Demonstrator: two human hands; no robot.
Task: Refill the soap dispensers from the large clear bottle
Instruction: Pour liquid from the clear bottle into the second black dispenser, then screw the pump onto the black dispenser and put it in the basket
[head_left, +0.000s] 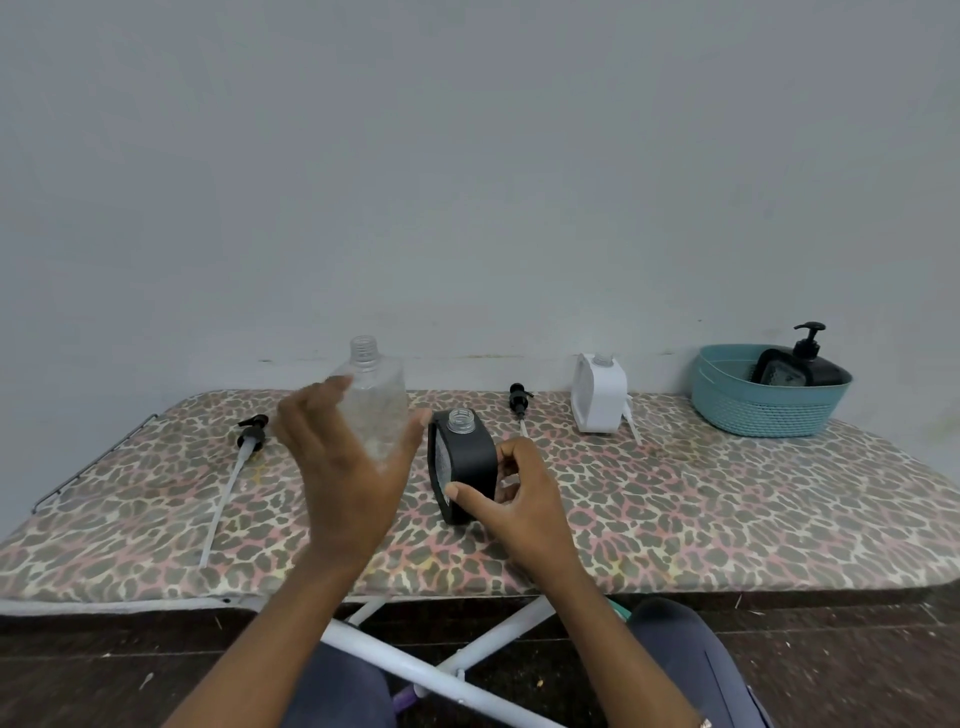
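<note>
the person sits at an ironing board (675, 519) with a leopard-print cover, pushed up against a pale wall. the left hand (348, 467) is wrapped around the large clear bottle (375, 400), thumb on one side and fingers on the other, holding it upright with its threaded neck uncapped; whether its base touches the cover i cannot tell, since the hand hides it. just to its right stands a black dispenser (462, 462), its pump removed and its clear neck open, and the right hand (514, 493) pinches that dispenser low on its body between thumb and curled fingers, steadying it on the board. a black pump with a long white tube (239, 467) lies flat on the cover to the left of the bottle, well apart from it. a second, smaller black pump (519, 402) lies behind the black dispenser toward the wall. farther right stands a white dispenser (600, 395), also open at the top, with a white tube resting beside it. at the far right end sits a teal basket (763, 410) holding another black dispenser (802, 364) with its pump fitted, leaning against the basket wall.
</note>
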